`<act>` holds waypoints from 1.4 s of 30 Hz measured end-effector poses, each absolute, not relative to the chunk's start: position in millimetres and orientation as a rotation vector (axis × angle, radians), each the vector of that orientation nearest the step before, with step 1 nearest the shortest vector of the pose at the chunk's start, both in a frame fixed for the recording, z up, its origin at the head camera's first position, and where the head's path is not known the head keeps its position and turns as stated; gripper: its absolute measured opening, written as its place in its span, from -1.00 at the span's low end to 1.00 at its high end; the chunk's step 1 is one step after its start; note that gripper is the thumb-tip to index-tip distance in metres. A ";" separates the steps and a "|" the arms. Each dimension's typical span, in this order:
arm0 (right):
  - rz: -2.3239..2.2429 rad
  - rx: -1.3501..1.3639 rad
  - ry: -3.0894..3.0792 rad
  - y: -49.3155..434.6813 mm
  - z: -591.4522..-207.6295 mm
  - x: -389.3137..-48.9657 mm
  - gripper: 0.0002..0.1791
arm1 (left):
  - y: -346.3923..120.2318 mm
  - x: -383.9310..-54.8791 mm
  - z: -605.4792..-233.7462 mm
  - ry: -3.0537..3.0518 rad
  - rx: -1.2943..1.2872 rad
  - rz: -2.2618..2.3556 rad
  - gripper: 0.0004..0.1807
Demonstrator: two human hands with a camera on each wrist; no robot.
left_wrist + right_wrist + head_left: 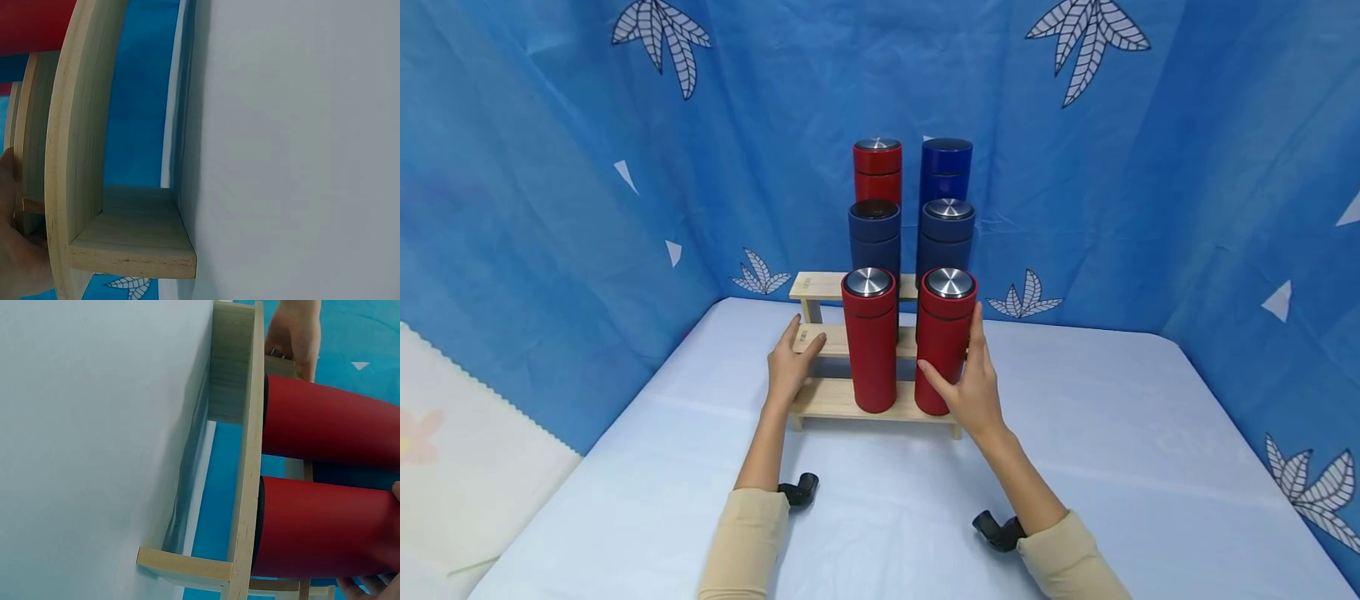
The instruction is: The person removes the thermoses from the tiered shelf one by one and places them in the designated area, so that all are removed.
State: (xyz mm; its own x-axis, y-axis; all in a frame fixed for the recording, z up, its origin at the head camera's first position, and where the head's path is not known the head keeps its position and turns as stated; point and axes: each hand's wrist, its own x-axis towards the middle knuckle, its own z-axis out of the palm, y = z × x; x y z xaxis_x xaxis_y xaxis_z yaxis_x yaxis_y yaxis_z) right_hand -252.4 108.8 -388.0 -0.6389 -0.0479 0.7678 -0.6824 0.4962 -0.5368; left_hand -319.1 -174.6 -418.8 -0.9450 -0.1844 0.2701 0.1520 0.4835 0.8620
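1. Blue curtain (790, 108) backs the scene, with five leaf prints showing in the head view.
2. One table (1120, 450), covered in white cloth, spreads below.
3. One pale wooden rack (823, 398) stands on the table, with three stepped shelves.
4. Six bottles stand upright on the rack, two per shelf, three red and three blue. Front: left red bottle (871, 358) and right red bottle (942, 342), both with silver lid tops. Middle: two blue bottles (874, 242). Back: red on the left (877, 175), blue on the right (945, 171).
5. Two hands: the right hand (975, 396) grips the right red bottle, thumb on one side, fingers on the other; the left hand (787, 367) holds the middle shelf's left end, thumb apart from the fingers.
6. Two black fittings (1000, 532) sit by the wrists.
7. Two small dark marks (803, 337), on the top and middle shelves' left ends, are too small to read.
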 end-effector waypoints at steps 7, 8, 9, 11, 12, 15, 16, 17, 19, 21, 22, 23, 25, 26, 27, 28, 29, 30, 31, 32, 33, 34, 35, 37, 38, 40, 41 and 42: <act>1.153 0.599 -2.024 109.0 -386.7 -251.8 0.17 | -175.4 -320.0 -418.0 -2.415 0.018 -1.442 -0.17; 1.151 0.599 -2.018 109.1 -386.5 -252.0 0.17 | -175.3 -319.9 -418.0 -2.415 0.019 -1.442 -0.17; 1.148 0.598 -2.013 109.1 -386.5 -252.1 0.17 | -175.1 -319.6 -418.0 -2.416 0.020 -1.442 -0.17; 1.143 0.601 -1.997 109.5 -386.6 -252.2 0.17 | -175.1 -319.5 -418.3 -2.416 0.023 -1.442 -0.17; 1.139 0.605 -1.987 109.8 -386.9 -252.4 0.17 | -175.5 -319.8 -418.7 -2.418 0.022 -1.442 -0.17; 1.126 0.626 -1.955 111.4 -387.5 -252.0 0.17 | -176.0 -319.9 -419.1 -2.421 0.029 -1.443 -0.16; 1.118 0.635 -1.945 112.1 -387.9 -251.9 0.18 | -176.3 -319.9 -419.3 -2.420 0.027 -1.445 -0.16; 1.109 0.643 -1.934 112.8 -388.1 -251.9 0.18 | -176.5 -319.9 -419.4 -2.417 0.027 -1.449 -0.16; 1.087 0.661 -1.910 114.4 -387.8 -251.5 0.17 | -176.9 -319.7 -419.6 -2.410 0.025 -1.460 -0.16; 1.069 0.671 -1.879 116.6 -386.6 -250.6 0.15 | -176.9 -319.2 -419.5 -2.399 0.016 -1.471 -0.17; 1.062 0.674 -1.863 117.9 -385.3 -250.1 0.13 | -176.6 -318.9 -419.4 -2.396 0.015 -1.475 -0.17; 1.061 0.678 -1.841 119.3 -383.5 -249.3 0.11 | -176.5 -318.7 -419.3 -2.393 0.015 -1.477 -0.17; 1.060 0.677 -1.798 123.2 -379.4 -247.9 0.07 | -176.2 -318.5 -419.0 -2.396 0.009 -1.470 -0.17; 1.061 0.670 -1.777 125.5 -376.9 -247.2 0.05 | -176.0 -318.3 -418.9 -2.399 0.008 -1.465 -0.18; 1.064 0.663 -1.753 128.1 -374.3 -246.4 0.04 | -175.7 -318.0 -418.6 -2.402 0.009 -1.460 -0.18; 1.063 0.654 -1.732 130.9 -371.3 -245.8 0.02 | -175.5 -318.0 -418.4 -2.404 0.011 -1.457 -0.19; 1.064 0.640 -1.711 134.0 -368.2 -245.4 0.02 | -175.3 -318.0 -418.3 -2.405 0.011 -1.452 -0.19; 1.061 0.621 -1.695 137.5 -365.4 -245.4 0.02 | -175.3 -318.1 -418.1 -2.408 0.011 -1.447 -0.19; 1.059 0.602 -1.682 141.3 -362.4 -245.2 0.03 | -175.3 -317.9 -417.8 -2.408 0.011 -1.445 -0.20; 1.057 0.581 -1.672 145.1 -359.9 -245.1 0.02 | -175.2 -318.1 -417.8 -2.407 0.015 -1.445 -0.20; 1.055 0.562 -1.666 149.4 -357.9 -245.0 0.03 | -175.3 -318.2 -417.8 -2.407 0.017 -1.444 -0.20; 1.049 0.540 -1.669 153.9 -356.6 -245.5 0.03 | -175.4 -318.3 -417.9 -2.409 0.020 -1.442 -0.21; 1.047 0.517 -1.675 158.6 -355.7 -246.2 0.03 | -175.5 -318.1 -417.7 -2.410 0.021 -1.443 -0.20; 1.034 0.470 -1.703 168.3 -355.8 -247.8 0.04 | -175.8 -317.5 -417.4 -2.413 0.018 -1.446 -0.20; 1.030 0.445 -1.721 173.2 -357.3 -249.5 0.04 | -175.6 -317.0 -417.4 -2.413 0.022 -1.450 -0.21; 1.030 0.395 -1.762 182.8 -361.7 -253.8 0.07 | -175.7 -316.0 -417.1 -2.416 0.018 -1.453 -0.20; 1.032 0.373 -1.782 187.2 -364.6 -256.3 0.08 | -175.6 -315.5 -416.9 -2.417 0.013 -1.456 -0.20; 1.035 0.354 -1.801 191.2 -368.1 -259.0 0.10 | -175.4 -315.1 -416.8 -2.418 0.014 -1.458 -0.20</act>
